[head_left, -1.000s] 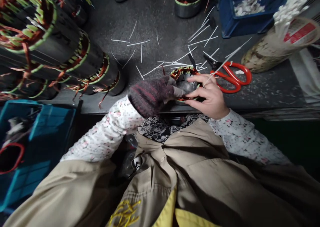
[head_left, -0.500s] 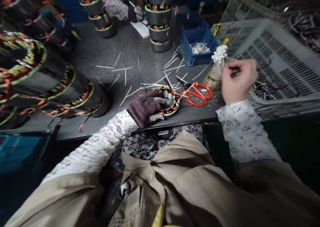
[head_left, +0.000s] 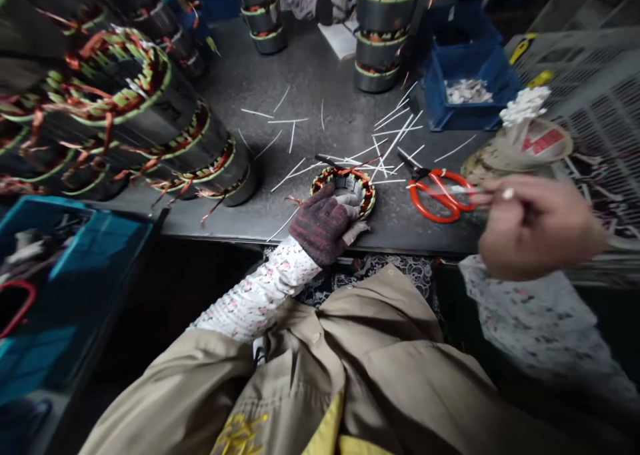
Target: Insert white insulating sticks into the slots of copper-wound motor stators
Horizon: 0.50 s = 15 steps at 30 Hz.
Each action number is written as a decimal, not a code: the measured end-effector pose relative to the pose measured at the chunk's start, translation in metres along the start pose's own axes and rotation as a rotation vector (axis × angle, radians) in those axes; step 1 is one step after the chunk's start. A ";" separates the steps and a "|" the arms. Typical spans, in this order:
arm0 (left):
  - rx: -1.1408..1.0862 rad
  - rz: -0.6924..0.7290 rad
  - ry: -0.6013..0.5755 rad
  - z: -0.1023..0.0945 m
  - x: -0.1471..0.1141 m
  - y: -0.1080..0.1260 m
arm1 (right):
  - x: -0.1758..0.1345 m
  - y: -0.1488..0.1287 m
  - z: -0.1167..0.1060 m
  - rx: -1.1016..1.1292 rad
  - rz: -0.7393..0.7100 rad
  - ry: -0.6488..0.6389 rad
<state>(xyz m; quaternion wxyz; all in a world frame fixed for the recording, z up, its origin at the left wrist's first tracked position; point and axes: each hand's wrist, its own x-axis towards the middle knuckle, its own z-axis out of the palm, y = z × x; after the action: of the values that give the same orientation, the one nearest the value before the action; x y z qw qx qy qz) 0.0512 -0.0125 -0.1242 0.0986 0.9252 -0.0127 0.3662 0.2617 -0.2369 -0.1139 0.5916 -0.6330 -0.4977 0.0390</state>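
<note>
My left hand point(head_left: 325, 221), in a dark knitted glove with pale fingertips, grips the near-left side of a small motor stator point(head_left: 369, 205) with copper windings. Its fingers reach over the rim into the bore; the stator lies near the table's front edge. My bare right hand point(head_left: 540, 225) is blurred and closed in a pinch, just right of red-handled scissors point(head_left: 434, 205). A small pale thing shows at its fingertips, too smeared to name. Behind that hand, a bundle of white thin pieces point(head_left: 525, 105) sticks up from a wrapped holder point(head_left: 487, 155).
White strips point(head_left: 289, 121) lie scattered over the dark table point(head_left: 320, 75). Stacked stators point(head_left: 165, 108) stand at left and at the back point(head_left: 383, 35). A blue bin point(head_left: 473, 111) holds small white pieces. Across the table, a co-worker's gloved hand point(head_left: 337, 5) holds a pen-like thing over paper.
My right hand has moved from beside the white bundle down and towards me, near the scissors. My left hand stays on the stator. The view has turned left.
</note>
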 end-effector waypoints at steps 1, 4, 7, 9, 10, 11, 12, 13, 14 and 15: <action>0.001 -0.015 0.003 0.001 0.000 0.001 | -0.008 -0.006 0.011 0.009 0.006 -0.019; 0.004 -0.024 0.029 0.003 -0.002 0.004 | -0.023 -0.016 0.040 -0.013 -0.017 -0.048; -0.007 -0.077 0.006 0.003 -0.005 0.006 | -0.033 -0.016 0.054 -0.009 -0.164 -0.083; 0.005 -0.126 -0.038 0.003 -0.005 0.008 | -0.035 -0.012 0.058 -0.013 -0.317 -0.106; 0.019 -0.134 -0.050 0.003 -0.004 0.008 | -0.034 -0.009 0.059 -0.024 -0.363 -0.132; 0.035 -0.133 -0.057 0.003 -0.004 0.009 | -0.031 -0.006 0.062 -0.036 -0.375 -0.164; 0.051 -0.127 -0.059 0.003 -0.003 0.009 | -0.027 -0.004 0.065 -0.042 -0.352 -0.191; 0.062 -0.132 -0.054 0.003 -0.003 0.009 | -0.022 -0.001 0.069 -0.036 -0.301 -0.205; 0.066 -0.152 -0.046 0.002 -0.003 0.010 | -0.017 0.000 0.073 -0.015 -0.245 -0.203; 0.061 -0.181 -0.040 0.002 -0.002 0.011 | -0.012 0.002 0.078 0.016 -0.193 -0.185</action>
<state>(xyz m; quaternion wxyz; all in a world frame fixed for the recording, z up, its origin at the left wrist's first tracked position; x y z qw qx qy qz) 0.0498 -0.0233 -0.1256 0.1026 0.9323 0.0801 0.3374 0.2068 -0.1893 -0.1448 0.5492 -0.5711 -0.6084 0.0443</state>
